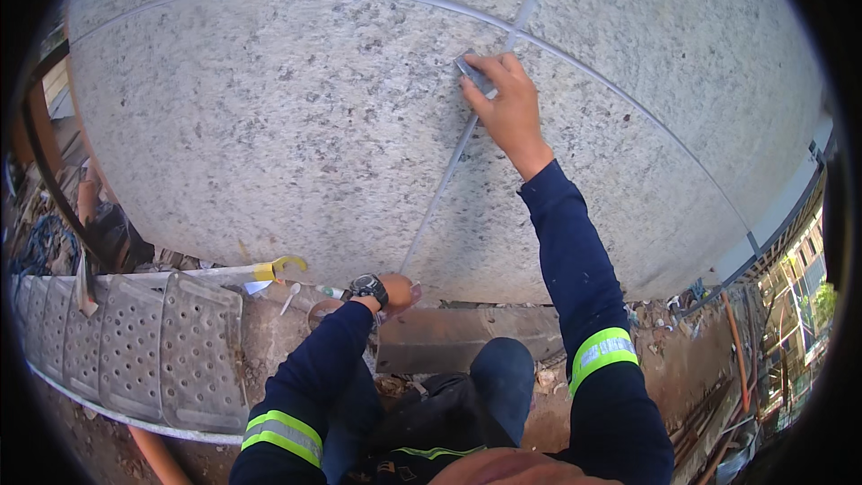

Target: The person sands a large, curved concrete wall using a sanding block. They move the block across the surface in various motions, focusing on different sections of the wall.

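Observation:
Before me stands a speckled grey-white stone-like panel wall (pixel 303 114), crossed by grey joint lines (pixel 448 172). My right hand (pixel 508 98) pinches a small flat grey piece (pixel 475 73), perhaps a scraper blade, between thumb and fingers. It is at the wall surface, over the upright joint just below the point where the joints cross. Low down, my left hand (pixel 396 291), with a black watch (pixel 369 288) on the wrist, is near the wall's bottom edge. A pinkish, see-through thing (pixel 414 294) shows at its fingers, which are mostly hidden; whether they grip it is unclear.
A perforated metal platform (pixel 182 343) lies at left, with a yellow-hooked metal bar (pixel 269 271) along it. A brown metal beam (pixel 465 337) lies before my knees. A white plastic spoon (pixel 290 298) and rubble litter the ground. Orange-brown pipes (pixel 734 350) stand at right.

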Demonstrator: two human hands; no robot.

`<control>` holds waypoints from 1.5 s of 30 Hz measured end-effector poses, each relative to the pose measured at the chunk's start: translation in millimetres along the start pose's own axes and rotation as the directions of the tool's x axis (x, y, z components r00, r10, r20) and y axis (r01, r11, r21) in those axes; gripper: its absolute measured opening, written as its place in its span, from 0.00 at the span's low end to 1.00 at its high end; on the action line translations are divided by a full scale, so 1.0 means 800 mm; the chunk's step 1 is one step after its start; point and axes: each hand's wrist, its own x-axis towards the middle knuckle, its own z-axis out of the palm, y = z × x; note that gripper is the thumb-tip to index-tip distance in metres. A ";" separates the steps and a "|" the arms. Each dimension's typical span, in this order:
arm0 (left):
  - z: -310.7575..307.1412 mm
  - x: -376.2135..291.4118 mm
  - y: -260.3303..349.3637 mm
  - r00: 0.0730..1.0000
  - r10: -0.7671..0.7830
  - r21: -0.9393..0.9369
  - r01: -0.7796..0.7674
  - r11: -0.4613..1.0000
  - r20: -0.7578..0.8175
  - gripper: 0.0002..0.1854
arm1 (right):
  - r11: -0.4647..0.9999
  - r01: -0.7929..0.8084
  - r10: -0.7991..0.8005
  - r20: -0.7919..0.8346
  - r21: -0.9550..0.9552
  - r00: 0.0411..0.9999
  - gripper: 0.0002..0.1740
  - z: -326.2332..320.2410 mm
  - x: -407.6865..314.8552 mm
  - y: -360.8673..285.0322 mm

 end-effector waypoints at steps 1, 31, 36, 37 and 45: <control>-0.003 -0.002 0.003 1.000 -0.014 0.002 0.014 1.000 0.007 0.23 | 1.000 -0.020 0.020 -0.007 0.014 1.000 0.15 0.000 -0.001 0.004; -0.002 0.001 0.000 0.999 -0.028 0.027 0.027 0.999 0.022 0.31 | 0.998 0.016 -0.016 0.005 -0.062 1.000 0.16 -0.005 0.016 -0.005; 0.000 0.004 0.001 0.999 -0.003 0.025 0.002 1.000 0.032 0.32 | 0.989 0.109 -0.103 0.062 -0.097 0.993 0.14 -0.023 0.012 0.018; -0.002 0.005 0.005 0.999 -0.020 0.014 0.020 1.000 0.043 0.32 | 0.987 0.130 -0.123 0.067 -0.100 0.990 0.14 -0.025 0.015 0.020; -0.016 -0.013 0.007 0.999 -0.001 0.007 0.001 1.000 0.037 0.28 | 0.989 0.098 -0.088 0.090 -0.107 0.992 0.16 -0.023 0.018 0.017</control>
